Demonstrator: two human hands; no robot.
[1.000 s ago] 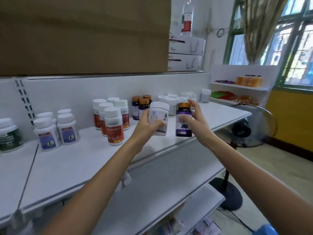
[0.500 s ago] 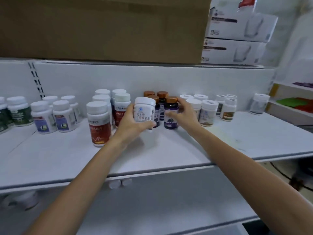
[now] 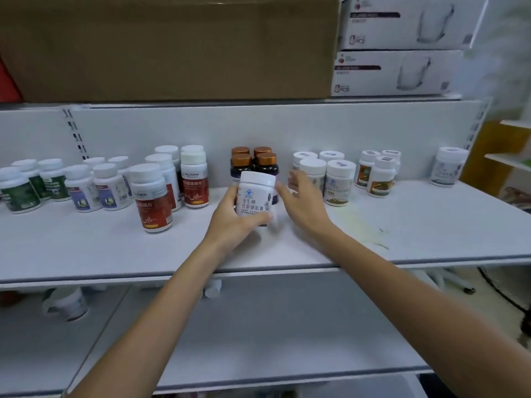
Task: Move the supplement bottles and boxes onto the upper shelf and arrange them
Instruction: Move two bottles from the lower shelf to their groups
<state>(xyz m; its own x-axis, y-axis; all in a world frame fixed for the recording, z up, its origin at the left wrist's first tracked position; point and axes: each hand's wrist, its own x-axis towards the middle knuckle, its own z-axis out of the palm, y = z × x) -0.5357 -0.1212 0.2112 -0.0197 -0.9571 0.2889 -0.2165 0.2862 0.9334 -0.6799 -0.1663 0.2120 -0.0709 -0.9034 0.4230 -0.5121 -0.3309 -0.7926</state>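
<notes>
— Since half a second ago, the right grip (image 3: pixel 304 202) has let go of the dark copper-capped bottle (image 3: pixel 267 163); it stands with three like it (image 3: pixel 241 162) at the far side of the upper shelf (image 3: pixel 86 248).
— And that grip now?
— Empty, fingers spread and loose, just right of the white bottle (image 3: pixel 255 196), close to the white-capped bottles (image 3: pixel 336 182).
— The left grip (image 3: pixel 232 222)?
— Still wrapped round the white bottle. It is upright, just on the near side of the dark group. Whether its base touches the shelf I cannot tell.
— To the left?
— Red-labelled bottles (image 3: pixel 152 202), well apart.
</notes>
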